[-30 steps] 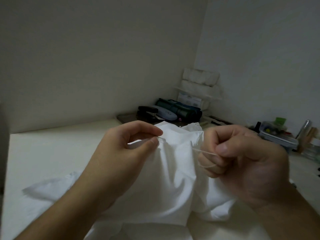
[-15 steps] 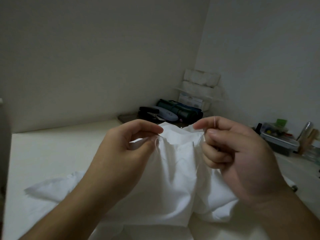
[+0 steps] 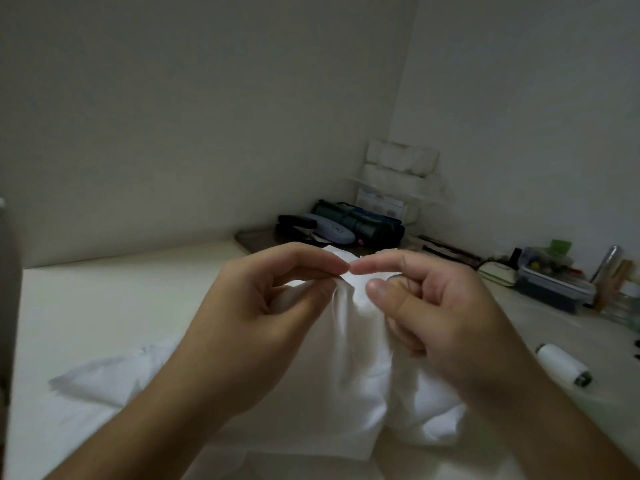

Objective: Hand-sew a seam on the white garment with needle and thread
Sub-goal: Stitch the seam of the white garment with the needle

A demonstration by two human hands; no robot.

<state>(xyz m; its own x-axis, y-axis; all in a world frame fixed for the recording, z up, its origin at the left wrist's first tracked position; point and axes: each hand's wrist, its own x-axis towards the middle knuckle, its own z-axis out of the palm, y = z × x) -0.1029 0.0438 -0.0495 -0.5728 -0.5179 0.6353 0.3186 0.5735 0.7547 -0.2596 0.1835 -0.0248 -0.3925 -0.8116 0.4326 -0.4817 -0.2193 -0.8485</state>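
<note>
The white garment (image 3: 349,362) lies bunched on the pale table (image 3: 104,306), with its top edge lifted between both hands. My left hand (image 3: 263,327) pinches that edge between thumb and forefinger. My right hand (image 3: 446,320) holds the fabric just to the right, forefinger stretched out to touch the left fingertip, thumb pressed on the cloth, other fingers curled into the folds. A thin thread loop shows by the right fingers. I cannot make out the needle. A white thread spool (image 3: 562,363) lies on the table at the right.
In the far corner sit a dark rolled pouch (image 3: 360,220), a black stapler (image 3: 298,223) and stacked white packs (image 3: 401,161). A lidded plastic box (image 3: 550,282) of small items stands along the right wall. A grey upright edge (image 3: 8,306) borders the left.
My right hand has moved left and up until its forefinger meets my left fingertips. The needle that stood up between its finger and thumb is no longer visible. The spool has come into view.
</note>
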